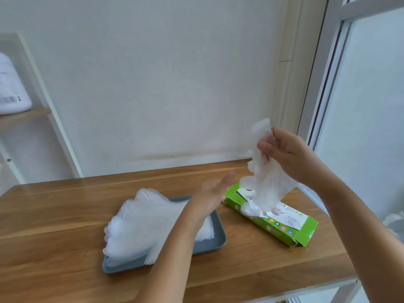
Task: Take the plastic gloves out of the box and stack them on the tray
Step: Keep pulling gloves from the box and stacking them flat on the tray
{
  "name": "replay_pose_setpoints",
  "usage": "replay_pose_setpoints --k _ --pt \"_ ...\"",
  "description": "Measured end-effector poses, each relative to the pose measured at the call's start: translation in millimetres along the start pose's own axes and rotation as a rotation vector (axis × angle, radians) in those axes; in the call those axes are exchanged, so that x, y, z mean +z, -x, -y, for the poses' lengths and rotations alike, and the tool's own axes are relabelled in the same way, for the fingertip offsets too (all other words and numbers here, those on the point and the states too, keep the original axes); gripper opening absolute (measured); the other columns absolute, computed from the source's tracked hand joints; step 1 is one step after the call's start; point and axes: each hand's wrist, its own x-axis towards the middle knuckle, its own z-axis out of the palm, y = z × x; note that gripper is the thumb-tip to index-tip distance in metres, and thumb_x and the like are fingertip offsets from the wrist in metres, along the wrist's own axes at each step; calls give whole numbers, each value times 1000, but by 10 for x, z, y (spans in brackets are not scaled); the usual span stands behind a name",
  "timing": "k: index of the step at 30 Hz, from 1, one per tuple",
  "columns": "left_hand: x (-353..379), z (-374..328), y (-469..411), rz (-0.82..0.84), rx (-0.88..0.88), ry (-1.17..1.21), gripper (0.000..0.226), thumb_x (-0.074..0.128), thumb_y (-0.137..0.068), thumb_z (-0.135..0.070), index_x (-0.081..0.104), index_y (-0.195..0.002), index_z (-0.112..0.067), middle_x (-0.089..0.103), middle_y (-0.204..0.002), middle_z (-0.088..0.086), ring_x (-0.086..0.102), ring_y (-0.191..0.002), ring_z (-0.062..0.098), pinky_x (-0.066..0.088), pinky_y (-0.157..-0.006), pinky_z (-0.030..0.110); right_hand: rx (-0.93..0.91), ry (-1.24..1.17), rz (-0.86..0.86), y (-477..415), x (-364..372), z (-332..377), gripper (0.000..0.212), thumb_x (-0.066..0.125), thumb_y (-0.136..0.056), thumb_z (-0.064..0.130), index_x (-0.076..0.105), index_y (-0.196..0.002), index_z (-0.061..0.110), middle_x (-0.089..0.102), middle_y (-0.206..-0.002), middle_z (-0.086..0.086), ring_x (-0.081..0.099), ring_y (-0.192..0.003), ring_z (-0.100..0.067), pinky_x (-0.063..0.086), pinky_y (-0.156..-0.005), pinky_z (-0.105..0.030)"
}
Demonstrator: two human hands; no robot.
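Stacked gloves [140, 224] hide most of the tray [219, 241], left hand [209, 195] blurred.

The counter [65, 215] is a wooden top with long grain, set against a pale wall. A blue-grey tray [219, 239] lies flat on it, towards the front edge. Right of the tray and apart from it, a green box [282, 228] lies flat at a slant, its far end nearest the tray. Well left of the tray and higher, a wooden shelf [24, 117] carries a white package [11, 90].
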Motion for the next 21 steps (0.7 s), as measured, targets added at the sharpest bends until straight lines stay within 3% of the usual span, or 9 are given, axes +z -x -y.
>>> replay_pose_setpoints --k 3,5,7,9,13,15,17,19,21 --pt "-118 58 74 46 169 52 136 56 -32 -96 37 -146 -25 39 -152 -4 37 -138 10 31 -105 24 9 -225 212 -2 87 99 15 53 -90 19 49 -82 7 47 -60 -15 43 -55 -22 40 -53 -19" --pt "-177 54 94 119 277 129 138 67 -31 -90 28 -148 -29 32 -154 -7 26 -142 3 29 -106 18 12 -210 370 22 119 177 15 54 -87 23 54 -83 8 45 -56 -12 36 -49 -20 36 -49 -16" --pt "-236 2 125 172 345 210 122 78 -40 -77 33 -143 -29 41 -147 -9 30 -140 1 32 -106 14 37 -182 527 46 154 251 17 56 -87 23 57 -85 6 53 -55 -7 39 -46 -17 37 -49 -18" --pt "-276 -40 150 234 398 198 101 85 -57 -56 44 -139 -13 54 -137 -1 44 -135 11 38 -109 25 38 -149 626 57 190 313 17 56 -89 20 60 -88 3 62 -61 -7 47 -45 -13 42 -53 -21" --pt "-330 -26 226 237 342 72 42 81 -75 -17 65 -114 -8 71 -110 8 65 -109 23 47 -102 39 18 -51 587 38 268 416 17 56 -93 15 66 -80 20 61 -60 -2 44 -43 -9 37 -44 -18" --pt "-378 18 253 248 324 21 34 77 -80 -13 65 -108 2 67 -100 17 63 -94 29 50 -94 30 19 11 566 15 296 444 23 57 -94 22 67 -75 30 57 -56 3 39 -47 -11 30 -44 -19" --pt "-447 33 302 258 308 3 33 73 -84 -10 56 -92 17 52 -80 14 54 -76 17 47 -75 18 42 40 582 -6 334 472 15 59 -88 37 68 -80 30 56 -54 3 35 -50 -16 28 -45 -23" --pt "-546 30 348 271 274 -31 33 72 -84 -11 52 -77 13 47 -71 8 51 -68 9 44 -71 17 71 41 580 -45 377 474 22 62 -81 43 67 -84 22 57 -54 3 33 -46 -13 27 -42 -19" --pt "-663 45 392 259 239 -123 21 74 -82 -22 65 -74 -5 59 -72 4 56 -72 9 42 -73 21 90 41 580 -108 411 457 16 70 -79 36 67 -83 21 59 -55 1 36 -45 -12 29 -41 -17"
